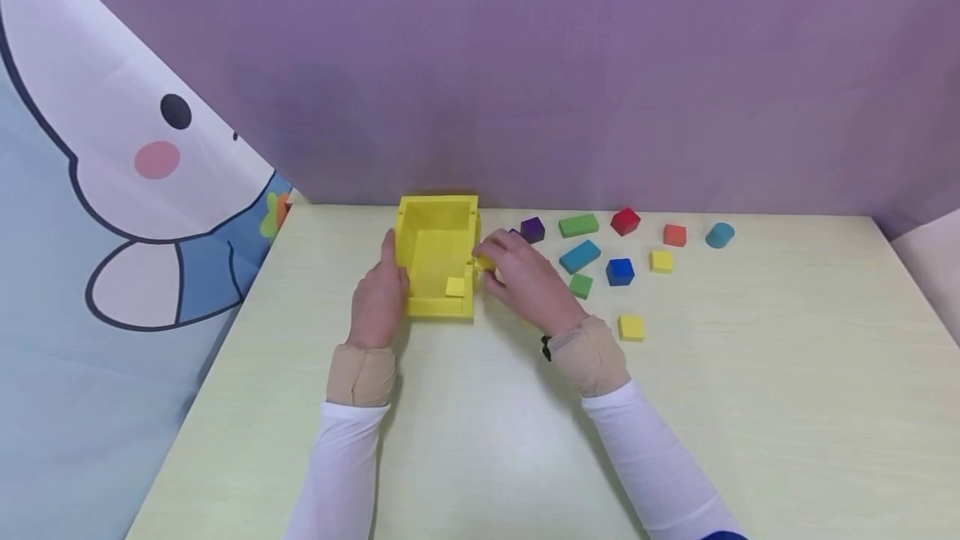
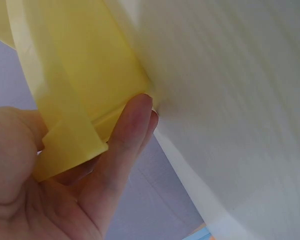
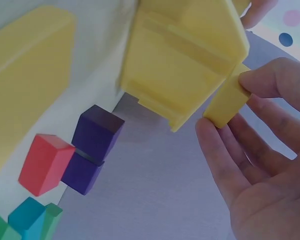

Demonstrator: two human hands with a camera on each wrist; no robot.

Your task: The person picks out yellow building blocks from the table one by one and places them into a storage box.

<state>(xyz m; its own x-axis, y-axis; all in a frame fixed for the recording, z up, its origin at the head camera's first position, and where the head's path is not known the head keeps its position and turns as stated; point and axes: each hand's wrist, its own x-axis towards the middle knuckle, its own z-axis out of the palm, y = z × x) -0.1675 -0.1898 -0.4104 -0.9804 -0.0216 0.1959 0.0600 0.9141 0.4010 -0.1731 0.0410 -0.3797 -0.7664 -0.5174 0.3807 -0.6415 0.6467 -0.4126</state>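
Box (image 1: 438,308), yellow and open-topped, stands by the back edge of the table (image 1: 750,407), left of its middle. From where I stand, the left hand (image 1: 377,302) is clamped on the box's left wall, I'd say to keep it from sliding. The right hand (image 1: 528,282), apart from the left across the box, pinches a yellow block (image 3: 227,102) by its ends between thumb and fingers, which seems to leave its broad face free toward the right wall; whether block and wall touch I can't tell. A yellow piece (image 1: 455,287) shows inside, at the box's front right corner. Purple cube (image 1: 532,230), red cube (image 1: 625,222) and blue cylinder (image 1: 720,235) lie along the table's back edge, presumably within easy reach of the right hand.
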